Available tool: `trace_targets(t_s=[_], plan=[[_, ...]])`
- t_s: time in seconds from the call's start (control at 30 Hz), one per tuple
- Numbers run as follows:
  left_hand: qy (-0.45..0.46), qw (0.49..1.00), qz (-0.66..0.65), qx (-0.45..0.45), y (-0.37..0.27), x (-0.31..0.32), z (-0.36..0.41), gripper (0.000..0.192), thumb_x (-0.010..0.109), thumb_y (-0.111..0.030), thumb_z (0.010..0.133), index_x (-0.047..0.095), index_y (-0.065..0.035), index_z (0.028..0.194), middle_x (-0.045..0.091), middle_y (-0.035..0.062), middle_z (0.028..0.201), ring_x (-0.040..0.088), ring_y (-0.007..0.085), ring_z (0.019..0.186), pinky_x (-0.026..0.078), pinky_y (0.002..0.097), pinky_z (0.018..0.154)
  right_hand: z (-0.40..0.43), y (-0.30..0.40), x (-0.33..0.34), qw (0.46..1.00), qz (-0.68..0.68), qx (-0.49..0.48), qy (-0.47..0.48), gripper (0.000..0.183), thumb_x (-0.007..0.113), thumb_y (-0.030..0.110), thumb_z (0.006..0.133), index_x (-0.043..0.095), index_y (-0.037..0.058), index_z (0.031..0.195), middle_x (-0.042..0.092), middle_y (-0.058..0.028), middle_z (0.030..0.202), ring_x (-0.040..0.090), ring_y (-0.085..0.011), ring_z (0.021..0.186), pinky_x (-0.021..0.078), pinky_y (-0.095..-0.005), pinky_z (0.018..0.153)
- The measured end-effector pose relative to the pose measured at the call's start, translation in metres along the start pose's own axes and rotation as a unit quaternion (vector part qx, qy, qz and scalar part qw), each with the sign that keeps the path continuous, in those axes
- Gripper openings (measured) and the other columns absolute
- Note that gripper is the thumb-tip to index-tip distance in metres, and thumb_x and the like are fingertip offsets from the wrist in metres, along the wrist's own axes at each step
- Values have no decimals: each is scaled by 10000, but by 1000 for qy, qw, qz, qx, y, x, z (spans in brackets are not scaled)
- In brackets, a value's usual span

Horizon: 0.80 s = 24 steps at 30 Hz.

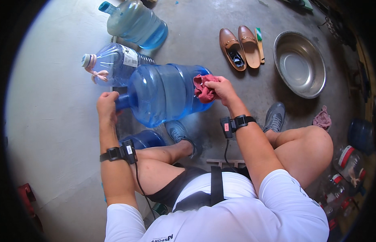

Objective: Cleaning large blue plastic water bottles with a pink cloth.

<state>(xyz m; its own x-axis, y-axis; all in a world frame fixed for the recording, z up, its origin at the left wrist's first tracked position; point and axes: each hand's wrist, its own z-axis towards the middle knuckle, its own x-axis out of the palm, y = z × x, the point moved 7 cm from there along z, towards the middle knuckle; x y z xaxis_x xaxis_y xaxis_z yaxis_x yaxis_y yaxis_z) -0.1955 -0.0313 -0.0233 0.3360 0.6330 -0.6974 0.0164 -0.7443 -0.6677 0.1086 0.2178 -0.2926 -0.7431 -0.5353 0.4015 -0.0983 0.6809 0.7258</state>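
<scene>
A large blue plastic water-cooler bottle (163, 93) lies on its side in front of me, its neck towards the left. My left hand (108, 106) grips the bottle by its neck. In my right hand (221, 89) is a crumpled red cloth (205, 90), which lies against the bottle's base end. Just behind the bottle is a clear plastic jug (115, 65) with a white cap and a pink cord tied round its neck. Farther back, another large water bottle (138, 24) with a teal cap leans tilted and holds some liquid.
Brown leather loafers (250, 50) and a green-bristled brush (259, 39) are on the concrete floor, beside a metal basin (277, 65). A pink cloth (322, 118) lies near my knee. Several plastic bottles (335, 190) stand at right. Another blue bottle (148, 138) is by my foot.
</scene>
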Motion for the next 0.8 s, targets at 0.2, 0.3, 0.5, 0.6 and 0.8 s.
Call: trace_targets(t_s=[0.2, 0.3, 0.5, 0.6, 0.8], plan=[[-1, 1000, -4, 6, -7, 1, -2, 188, 711, -231, 836, 650, -89, 942, 612, 24, 822, 603, 173, 691, 479, 371, 517, -27, 38, 7, 891, -359, -186, -207, 602, 805, 371, 798, 683, 58, 1297, 628, -209, 1320, 632, -389, 1199, 501, -438, 1082], [-2, 1000, -5, 5, -8, 2, -3, 194, 723, -225, 821, 654, -89, 940, 605, 17, 811, 606, 176, 695, 492, 380, 550, -21, 32, 15, 943, -268, -158, -115, 600, 834, 395, 761, 710, 117, 1279, 611, -207, 1341, 611, -401, 1223, 476, -458, 1111], [3, 1000, -8, 9, -15, 9, -6, 190, 718, -220, 822, 654, -83, 937, 604, 20, 809, 608, 182, 695, 498, 381, 547, -13, 22, 0, 997, -27, 17, 64, 480, 852, 334, 836, 699, 6, 1151, 739, -129, 1079, 728, -207, 1012, 609, -355, 831], [-7, 1000, -6, 2, -9, 0, -10, 187, 716, -216, 820, 653, -82, 934, 606, 24, 812, 607, 183, 695, 507, 380, 544, -13, 54, 11, 903, 390, -8, 179, 441, 778, 335, 957, 624, 10, 1213, 717, -107, 1102, 710, -240, 972, 600, -387, 804], [3, 1000, -3, 7, -5, 1, 1, 192, 716, -216, 818, 654, -78, 937, 608, 28, 822, 608, 182, 694, 513, 375, 539, 0, 14, -17, 984, -90, -5, -154, 519, 627, 452, 1013, 706, -41, 1153, 750, -164, 1074, 701, -221, 1002, 538, -386, 881]])
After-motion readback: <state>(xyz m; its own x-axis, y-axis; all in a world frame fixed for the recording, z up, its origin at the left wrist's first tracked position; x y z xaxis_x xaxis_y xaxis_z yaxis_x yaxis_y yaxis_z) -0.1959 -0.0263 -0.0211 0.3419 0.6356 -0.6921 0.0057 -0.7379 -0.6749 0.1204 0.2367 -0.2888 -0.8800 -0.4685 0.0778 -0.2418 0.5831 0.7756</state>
